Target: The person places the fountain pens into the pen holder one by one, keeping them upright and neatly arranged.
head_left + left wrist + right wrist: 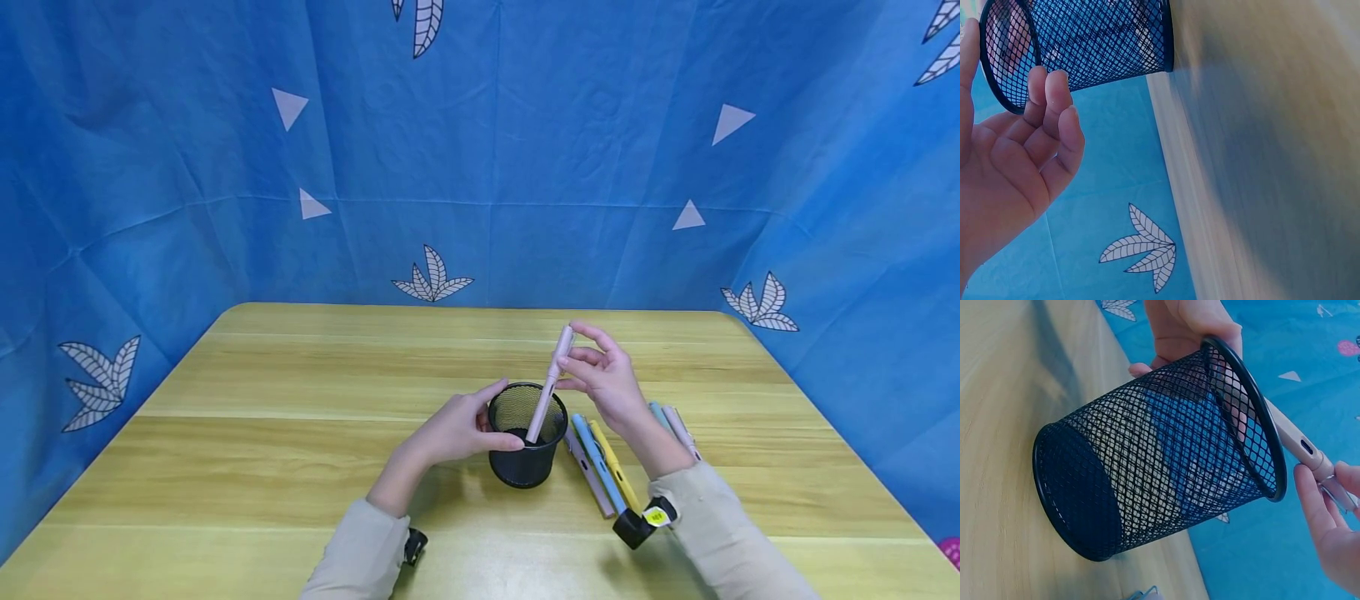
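A black mesh pen holder [519, 472] stands upright on the table. My left hand [456, 427] holds it at the rim from the left, thumb on the near side and index finger toward the far side. In the left wrist view, the other fingers [1057, 94] are loosely bent by the mesh. A pale pink pen [553, 371] is pinched near its upper end by my right hand [611, 390]. The pen leans to the right, its lower end inside the holder's mouth. The right wrist view shows the pen [1297, 440] passing over the rim.
Right of the holder, a purple pen [589, 472], a blue pen [597, 461] and a yellow pen [615, 467] lie side by side. Beyond my right forearm are a teal pen [660, 414] and a pale pen [681, 431]. A blue curtain [487, 150] hangs behind the wooden table [300, 400].
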{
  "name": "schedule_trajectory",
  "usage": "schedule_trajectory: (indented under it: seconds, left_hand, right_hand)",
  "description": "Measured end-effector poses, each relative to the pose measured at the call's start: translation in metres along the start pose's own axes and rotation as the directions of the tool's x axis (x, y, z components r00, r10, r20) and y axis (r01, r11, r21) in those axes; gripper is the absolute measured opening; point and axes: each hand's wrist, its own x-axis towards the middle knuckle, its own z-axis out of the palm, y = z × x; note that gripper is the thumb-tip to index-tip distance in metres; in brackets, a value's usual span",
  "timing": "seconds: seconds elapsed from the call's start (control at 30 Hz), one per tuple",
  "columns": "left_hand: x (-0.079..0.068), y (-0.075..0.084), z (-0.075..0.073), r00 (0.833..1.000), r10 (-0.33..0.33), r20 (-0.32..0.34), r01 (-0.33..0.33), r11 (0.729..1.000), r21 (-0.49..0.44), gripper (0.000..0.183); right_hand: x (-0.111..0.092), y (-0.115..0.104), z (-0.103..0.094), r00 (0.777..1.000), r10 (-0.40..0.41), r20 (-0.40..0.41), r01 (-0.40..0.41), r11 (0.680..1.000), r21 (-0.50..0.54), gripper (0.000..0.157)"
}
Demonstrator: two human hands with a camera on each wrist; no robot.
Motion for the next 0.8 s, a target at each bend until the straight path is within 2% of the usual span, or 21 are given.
schedule_trajectory:
  seconds: [0.27,0.63,0.8]
  left_hand:
    - [0.0,0.0,0.001,1.0,0.0,-0.001,0.0,1.0,0.002,0.084]
    - [-0.001,0.0,-0.001,1.0,0.02,0.006,-0.02,1.0,-0.009,0.083]
    - [-0.001,-0.001,0.0,1.0,0.016,0.008,-0.016,1.0,-0.013,0.083]
  right_hand:
    - [0.001,0.004,0.006,1.0,0.013,-0.02,-0.014,0.997,-0.07,0.046]
    - [0.001,0.008,0.011,0.999,-0.04,-0.019,0.036,0.98,-0.197,0.041]
    - [0.002,0.011,0.012,0.998,-0.055,-0.014,0.051,0.975,-0.218,0.041]
